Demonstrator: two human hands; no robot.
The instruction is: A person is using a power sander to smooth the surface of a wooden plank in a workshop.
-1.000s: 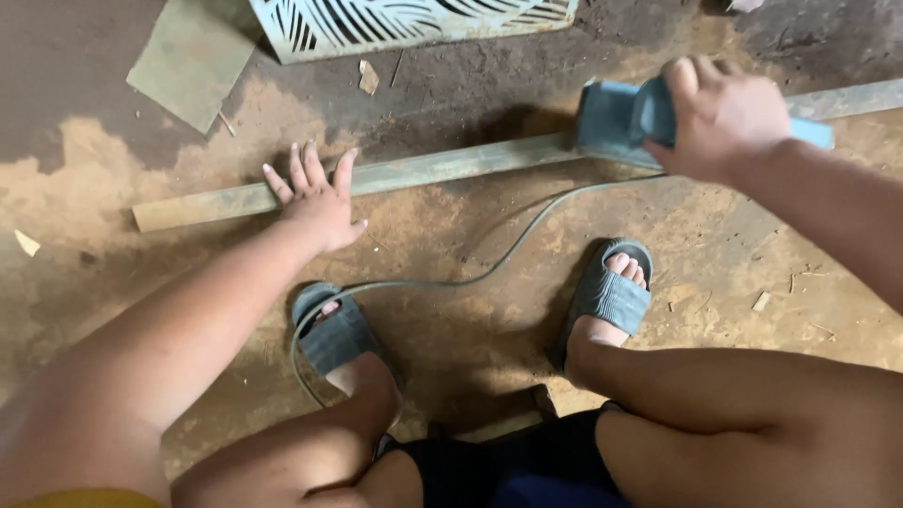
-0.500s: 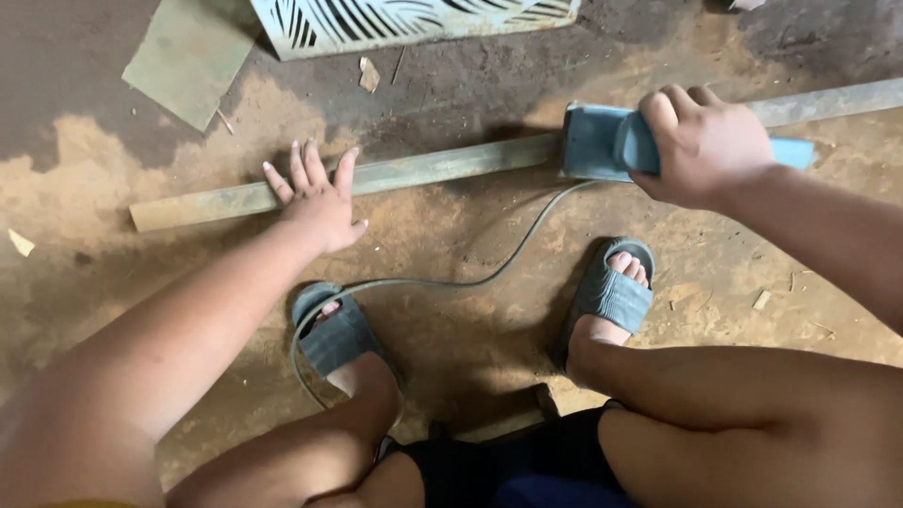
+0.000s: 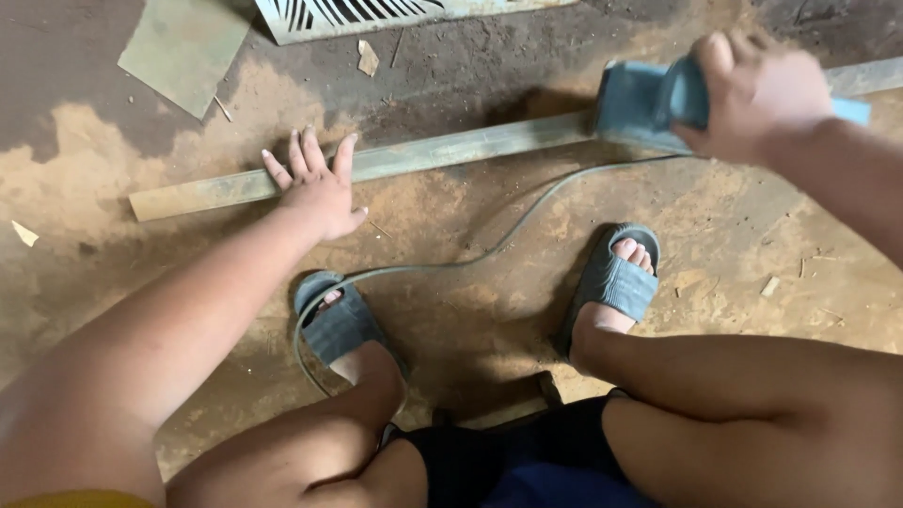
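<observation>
Sprawling across the whole frame: a dusty floor (image 3: pixel 451 235), dark grey toward the top, orange-brown with sawdust through the middle. Crouching over it, seen from above: bare knees filling the bottom edge, feet in grey slide sandals, one sandal (image 3: pixel 337 325) lower left of centre, the other sandal (image 3: pixel 619 279) right of centre.

Running from left of centre up to the upper right edge: a long, narrow wooden batten (image 3: pixel 451 149), lying flat and slanting slightly upward to the right, pale grey-green on its broad face, worn and dusty, its left end cut square.

Sitting on the batten at upper right: a blue-grey power sander (image 3: pixel 640 99), boxy in body, with a lighter blue handle sticking out toward the right edge. Trailing from it down to the lower left: a grey cord (image 3: pixel 489 254), curving past the left sandal.

Gripping the sander's handle from above: the right hand (image 3: pixel 757 94), fingers wrapped shut around it. Pressing down on the batten left of centre: the left hand (image 3: pixel 315 188), flat, fingers spread apart, fingertips over the wood, clasping nothing.

Lying at the upper left: a flat greenish board scrap (image 3: pixel 183 47). Showing along the top edge: a white patterned panel (image 3: pixel 357 14). Scattered nearby: small wood chips.
</observation>
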